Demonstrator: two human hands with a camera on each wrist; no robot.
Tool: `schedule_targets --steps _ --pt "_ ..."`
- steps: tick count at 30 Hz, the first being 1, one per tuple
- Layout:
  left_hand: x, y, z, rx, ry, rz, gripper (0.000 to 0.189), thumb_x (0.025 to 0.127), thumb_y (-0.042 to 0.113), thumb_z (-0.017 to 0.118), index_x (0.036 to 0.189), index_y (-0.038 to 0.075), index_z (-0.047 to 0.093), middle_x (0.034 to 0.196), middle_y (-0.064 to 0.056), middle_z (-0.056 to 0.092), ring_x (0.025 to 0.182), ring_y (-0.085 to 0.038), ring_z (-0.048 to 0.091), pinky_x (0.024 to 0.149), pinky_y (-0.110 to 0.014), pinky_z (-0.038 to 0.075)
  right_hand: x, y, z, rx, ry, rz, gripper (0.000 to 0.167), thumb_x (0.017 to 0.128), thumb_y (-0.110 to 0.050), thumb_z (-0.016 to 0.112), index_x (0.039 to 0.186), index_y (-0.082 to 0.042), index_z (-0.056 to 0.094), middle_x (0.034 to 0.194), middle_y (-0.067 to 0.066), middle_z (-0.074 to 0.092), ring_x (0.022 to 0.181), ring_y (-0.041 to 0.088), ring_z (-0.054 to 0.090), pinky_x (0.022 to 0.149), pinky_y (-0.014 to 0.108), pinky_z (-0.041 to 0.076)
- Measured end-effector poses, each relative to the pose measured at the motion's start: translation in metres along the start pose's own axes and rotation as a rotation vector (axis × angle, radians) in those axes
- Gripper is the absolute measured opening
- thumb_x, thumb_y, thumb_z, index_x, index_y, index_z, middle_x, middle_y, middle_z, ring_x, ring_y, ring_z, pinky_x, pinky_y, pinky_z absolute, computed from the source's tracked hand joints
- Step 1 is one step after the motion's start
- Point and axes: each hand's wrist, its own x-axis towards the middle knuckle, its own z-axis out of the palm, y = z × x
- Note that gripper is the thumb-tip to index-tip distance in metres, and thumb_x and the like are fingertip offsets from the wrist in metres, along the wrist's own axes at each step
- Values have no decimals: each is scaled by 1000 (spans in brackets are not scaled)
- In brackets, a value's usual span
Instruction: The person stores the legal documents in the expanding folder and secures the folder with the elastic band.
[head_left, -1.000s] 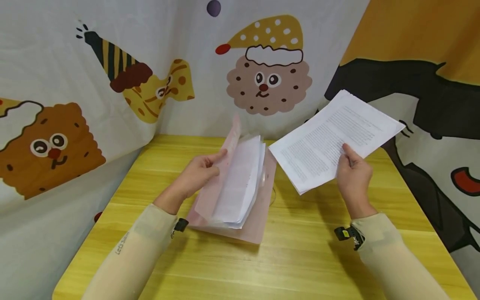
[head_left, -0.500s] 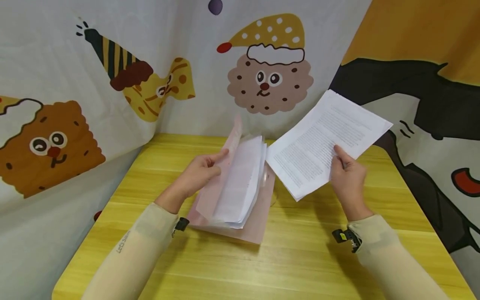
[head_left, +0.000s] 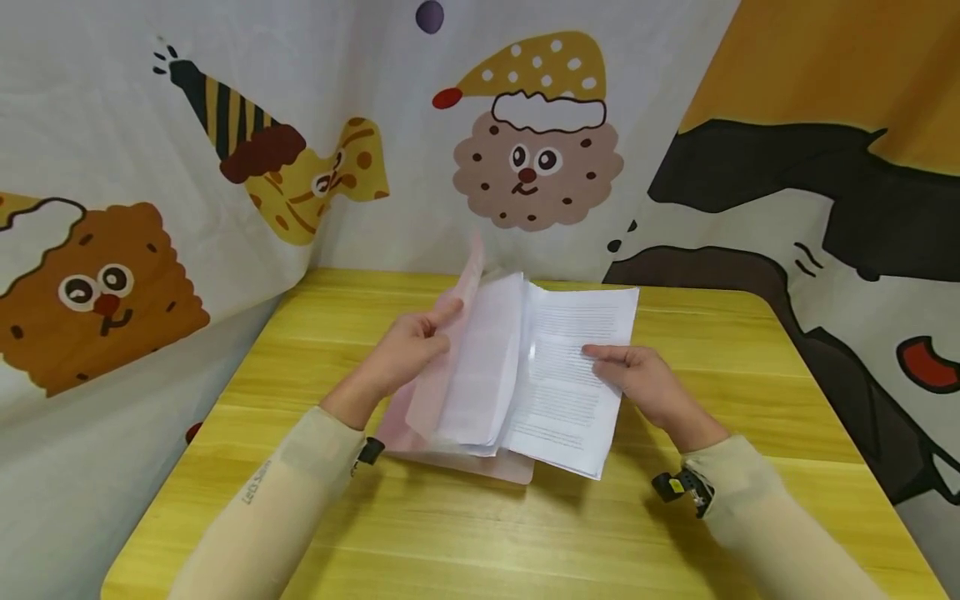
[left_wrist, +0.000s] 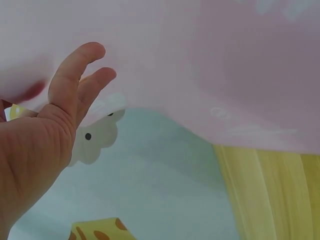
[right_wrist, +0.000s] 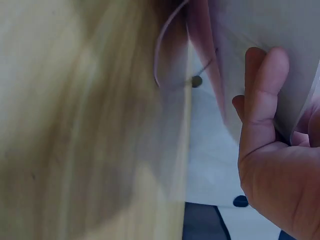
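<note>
In the head view my left hand [head_left: 405, 354] pinches the raised front cover of a pink folder [head_left: 431, 396], holding it tilted up. Inside stand white sheets in clear sleeves [head_left: 480, 367]. My right hand [head_left: 652, 383] holds a thin stack of printed paper [head_left: 566, 400] at its right edge, with fingers curled beneath, as the right wrist view shows. The stack's left side runs behind the sleeved sheets, over the back cover [head_left: 495, 468]. In the left wrist view the pink cover [left_wrist: 235, 65] fills the upper part, beside the thumb and fingers.
The folder sits on a yellow wood-grain table [head_left: 360, 533]. A printed cartoon curtain [head_left: 420, 233] hangs along its back edge. A thin elastic loop [right_wrist: 158, 55] shows beside the folder in the right wrist view. Each wrist wears a small black camera [head_left: 371, 451].
My right hand has moved left and down, bringing the printed stack from beside the folder to inside it and turning it more upright. My left hand still holds the cover, barely shifted.
</note>
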Motion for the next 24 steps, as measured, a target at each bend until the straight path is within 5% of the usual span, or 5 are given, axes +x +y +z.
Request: schedule_targets --steps 4,10,16,19,24 --pt "0 -2 2 13 5 3 64 98 6 50 162 6 41 171 3 40 160 -17 28 101 -34 42 2 5 4 32 -16 -12 46 108 -13 58 150 5 57 153 32 56 98 5 73 84 22 60" --pt "-2 0 1 4 53 5 62 97 5 50 159 2 45 171 2 41 138 -26 45 54 -28 26 -2 4 -2 29 -26 3 45 108 -13 58 149 6 58 148 35 59 97 9 73 82 26 61" --pt "0 0 9 72 9 50 64 98 5 51 161 3 41 170 -5 41 147 -15 38 80 -21 41 2 3 3 11 -89 31 43 107 -13 60 147 3 62 146 30 63 101 15 74 84 28 62" --pt "0 1 14 89 7 34 64 98 7 50 161 6 41 170 -2 41 114 -24 59 70 -22 41 6 4 7 13 -105 35 42 106 -11 60 146 3 63 145 29 64 102 17 74 84 28 62" --pt "0 3 15 81 73 24 64 98 8 49 161 7 42 170 -1 42 90 -31 46 50 -25 23 9 5 8 -7 -102 33 42 106 -11 60 146 2 64 146 29 64 101 15 74 83 27 61"
